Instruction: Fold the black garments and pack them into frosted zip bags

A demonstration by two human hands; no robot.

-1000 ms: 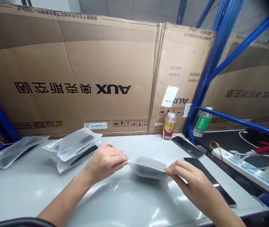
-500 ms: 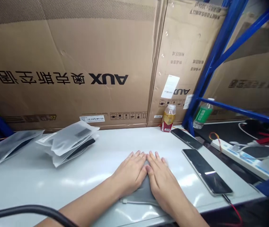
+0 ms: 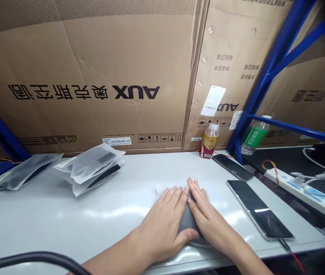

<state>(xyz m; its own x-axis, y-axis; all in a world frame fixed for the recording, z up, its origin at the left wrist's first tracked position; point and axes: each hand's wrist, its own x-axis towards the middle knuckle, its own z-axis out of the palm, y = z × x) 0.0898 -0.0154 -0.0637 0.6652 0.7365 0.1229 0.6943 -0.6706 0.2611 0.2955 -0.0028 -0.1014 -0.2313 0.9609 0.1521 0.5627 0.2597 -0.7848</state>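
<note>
Both hands press down on a grey item in a translucent plastic bag [image 3: 189, 221] on the white table, near its front edge. My left hand [image 3: 166, 225] lies flat over the bag's left part, fingers stretched forward, thumb pointing right. My right hand [image 3: 206, 217] rests at the bag's right side, fingers extended and angled toward the left hand's fingertips. Neither hand grips anything. Most of the bag is hidden under the hands.
Several translucent bags [image 3: 89, 164] lie at the left, another [image 3: 25, 172] beyond. At the right are two phones [image 3: 259, 210] [image 3: 232, 167], a yellow-red bottle [image 3: 209, 141], a green-labelled bottle [image 3: 256, 136], a power strip [image 3: 305, 194] and a blue frame [image 3: 258, 91]. Cardboard boxes [image 3: 94, 49] stand behind.
The view has shifted slightly. My left hand has come nearer and its thumb has spread away to the right. My right hand has turned more onto its side, and the fingertips have parted slightly.
</note>
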